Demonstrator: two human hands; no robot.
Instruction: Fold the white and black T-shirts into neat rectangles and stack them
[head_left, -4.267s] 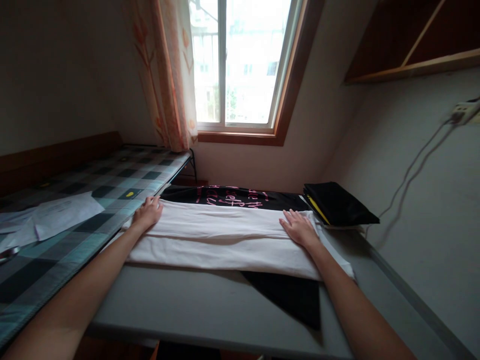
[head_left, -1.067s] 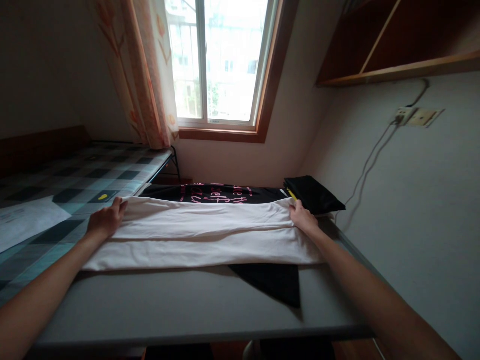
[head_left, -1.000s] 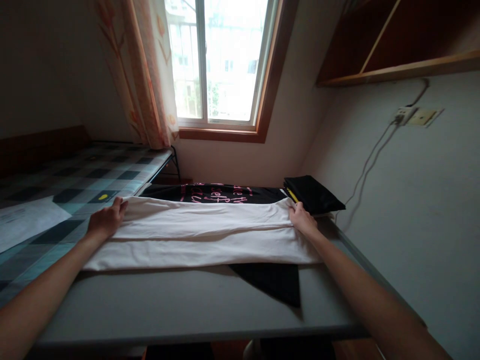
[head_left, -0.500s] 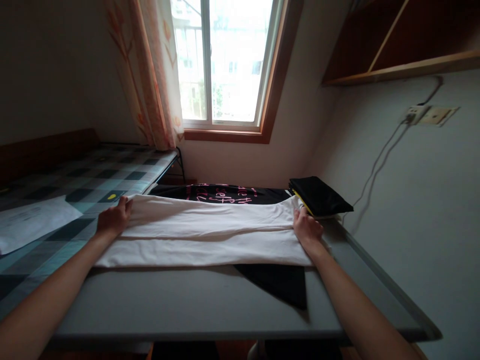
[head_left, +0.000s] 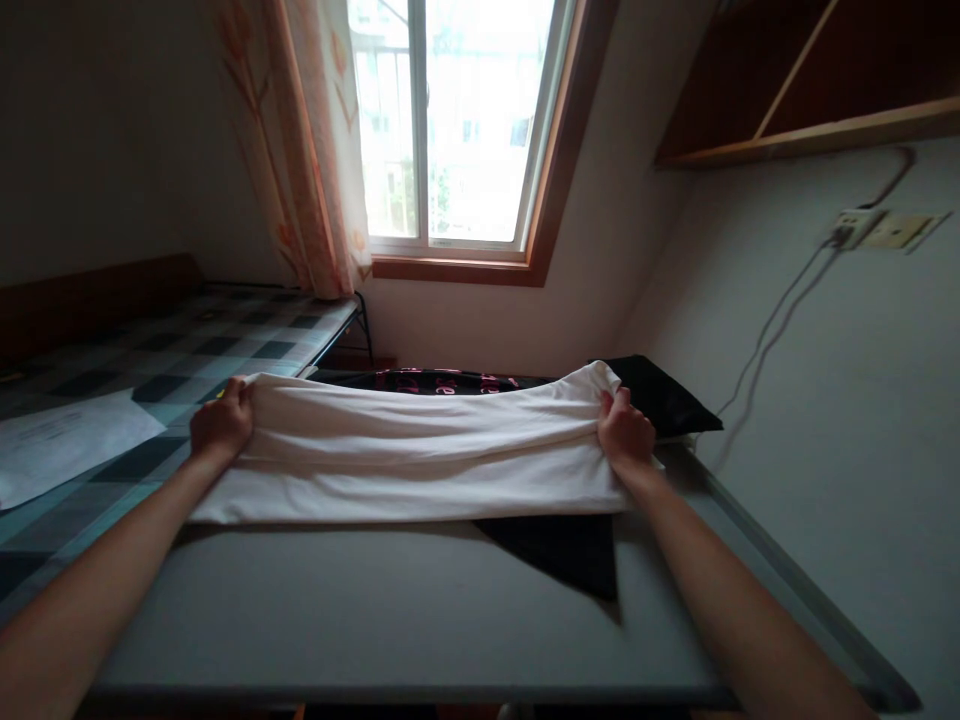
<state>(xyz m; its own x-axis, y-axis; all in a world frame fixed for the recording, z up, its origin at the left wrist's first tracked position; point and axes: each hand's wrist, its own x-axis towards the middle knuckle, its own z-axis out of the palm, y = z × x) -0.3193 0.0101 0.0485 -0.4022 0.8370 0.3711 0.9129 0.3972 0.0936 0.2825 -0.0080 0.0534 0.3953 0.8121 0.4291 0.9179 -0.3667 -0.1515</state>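
Note:
A white cloth garment, folded into a long strip, stretches between my two hands; what kind of garment it is does not show. My left hand is closed on its far left corner, and my right hand grips the far right corner. The upper edge is raised and sags a little in the middle, while the lower edge lies low over the table. Behind it is a black garment with pink lettering, partly covered. A black cloth corner pokes out below the white fabric.
The grey table stands before me. A folded black cloth lies at its back right. To the left is a bed with a checked cover and a paper sheet. A shelf juts from the right wall above a socket with cords.
Both hands have lifted the far edge of the white garment slightly, so it hides more of the black garment behind. The view has shifted a little.

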